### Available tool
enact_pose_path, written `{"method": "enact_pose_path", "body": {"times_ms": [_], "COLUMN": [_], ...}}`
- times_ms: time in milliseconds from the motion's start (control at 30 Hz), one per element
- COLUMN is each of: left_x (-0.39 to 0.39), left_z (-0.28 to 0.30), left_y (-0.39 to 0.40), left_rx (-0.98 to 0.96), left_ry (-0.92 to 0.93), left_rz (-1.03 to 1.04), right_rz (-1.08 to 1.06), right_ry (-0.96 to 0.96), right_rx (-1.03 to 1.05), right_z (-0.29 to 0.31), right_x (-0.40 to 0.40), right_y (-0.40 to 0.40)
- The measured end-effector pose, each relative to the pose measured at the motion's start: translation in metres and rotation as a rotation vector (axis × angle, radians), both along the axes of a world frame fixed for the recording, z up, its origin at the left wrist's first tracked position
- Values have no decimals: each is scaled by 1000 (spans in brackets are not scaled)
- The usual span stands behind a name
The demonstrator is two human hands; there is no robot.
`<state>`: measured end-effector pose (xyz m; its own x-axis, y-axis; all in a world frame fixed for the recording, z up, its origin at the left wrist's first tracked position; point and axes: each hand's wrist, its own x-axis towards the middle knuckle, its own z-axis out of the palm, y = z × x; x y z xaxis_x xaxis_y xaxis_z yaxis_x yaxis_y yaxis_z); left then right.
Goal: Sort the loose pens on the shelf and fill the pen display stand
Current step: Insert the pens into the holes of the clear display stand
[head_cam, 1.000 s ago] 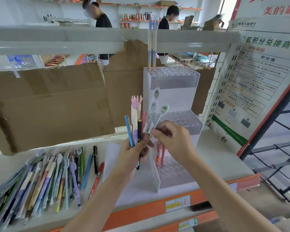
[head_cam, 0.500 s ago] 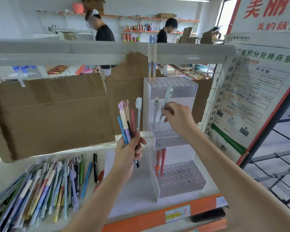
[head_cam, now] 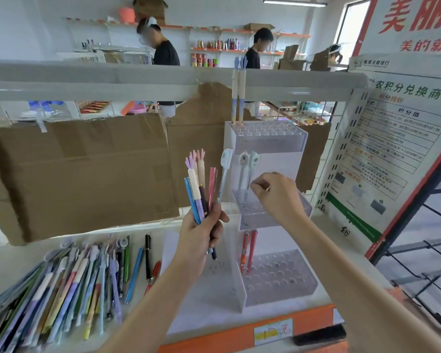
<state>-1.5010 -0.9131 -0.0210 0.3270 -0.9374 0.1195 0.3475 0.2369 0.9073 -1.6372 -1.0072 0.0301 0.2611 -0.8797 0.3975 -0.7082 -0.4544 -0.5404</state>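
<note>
My left hand is raised, gripping a fanned bunch of pens upright beside the pen display stand. My right hand reaches its middle tier, fingers curled; whether they pinch anything, I cannot tell. Loose pens lie on the shelf, cut off at left.

Upper right of the frame: red "美丽" and "美的就" on a white banner. Below it, "农积分兑换商家" and "积分值" on a printed poster. Bottom centre: handwritten "元" on a shelf price label.
</note>
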Motion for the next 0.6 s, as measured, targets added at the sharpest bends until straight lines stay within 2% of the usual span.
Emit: {"method": "enact_pose_path", "body": {"times_ms": [100, 200, 400, 500, 600], "left_x": [-4, -10, -7, -4, -4], "left_z": [0, 3, 4, 2, 2], "left_y": [-3, -6, -8, -7, -6], "left_rx": [-17, -18, 49, 94, 107], "left_ry": [-35, -79, -46, -9, 10], "left_rz": [-10, -23, 31, 19, 10], "right_rz": [163, 266, 48, -14, -2], "right_ry": [-193, -180, -323, -257, -181], "right_rx": [90, 129, -64, -136, -91], "right_z": [2, 2, 22, 27, 23], "right_x": [5, 13, -7, -17, -15], "right_y": [22, 35, 17, 6, -5]}}
